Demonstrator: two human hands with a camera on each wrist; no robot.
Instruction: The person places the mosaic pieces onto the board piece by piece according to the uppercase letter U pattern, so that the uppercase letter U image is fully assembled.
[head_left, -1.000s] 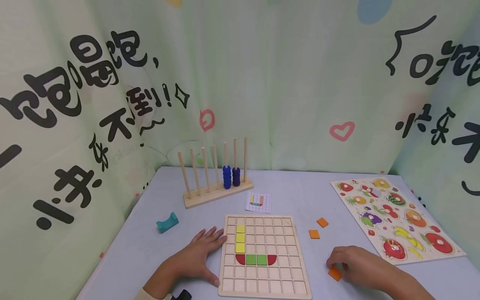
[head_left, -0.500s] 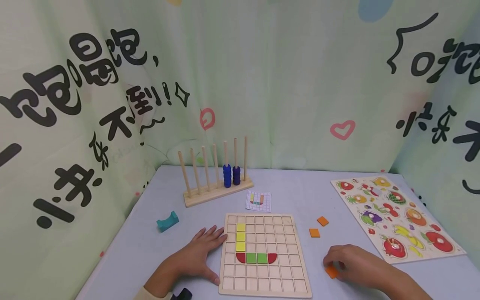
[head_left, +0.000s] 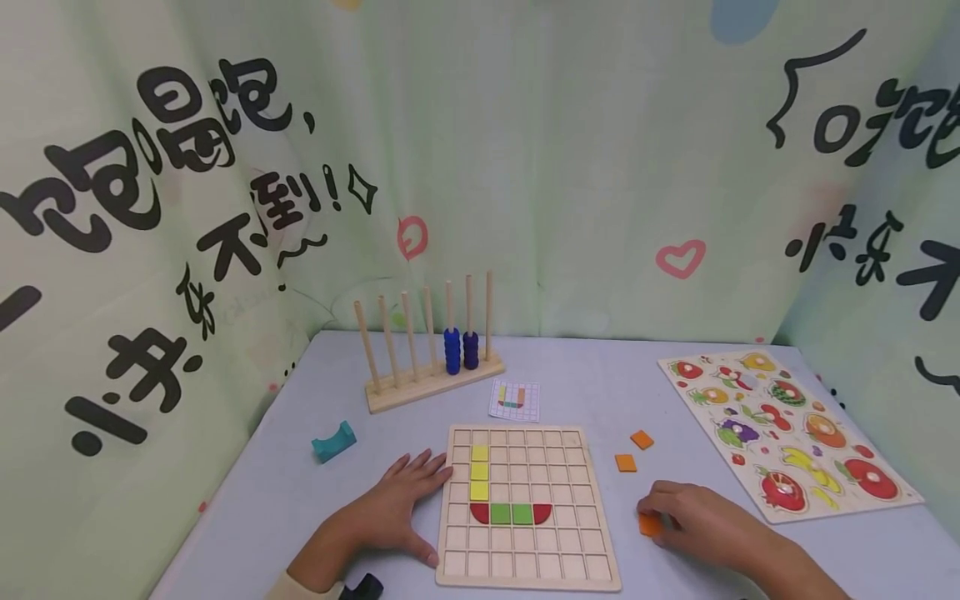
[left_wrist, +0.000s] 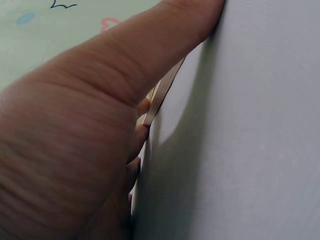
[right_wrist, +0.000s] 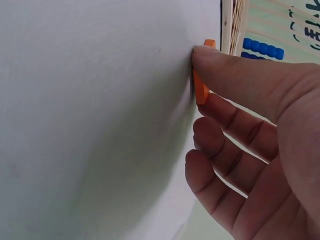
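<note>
In the head view, my right hand (head_left: pixel 693 521) is low on the table, right of the wooden grid board (head_left: pixel 536 568). Its thumb and fingers pinch an orange square tile (head_left: pixel 649 525); the right wrist view shows the same orange tile (right_wrist: pixel 201 90) on edge, close to the tabletop. My left hand (head_left: pixel 386 517) rests with fingers spread against the board's left side. On the board, yellow squares (head_left: pixel 479 472) form a column above a row of green squares (head_left: pixel 512 514) with a rounded red piece (head_left: pixel 542 514) at each end. Two loose orange tiles (head_left: pixel 626 463) lie beyond my right hand.
Behind the board lies a small pattern card (head_left: pixel 515 402). A wooden peg rack (head_left: pixel 431 382) with blue beads stands farther back. To the left is a teal curved block (head_left: pixel 334 442); a fruit picture board (head_left: pixel 720 417) lies at right.
My right hand has moved a little left and away from me, toward the grid board, with the orange tile between its fingers. The left hand stays in place.
</note>
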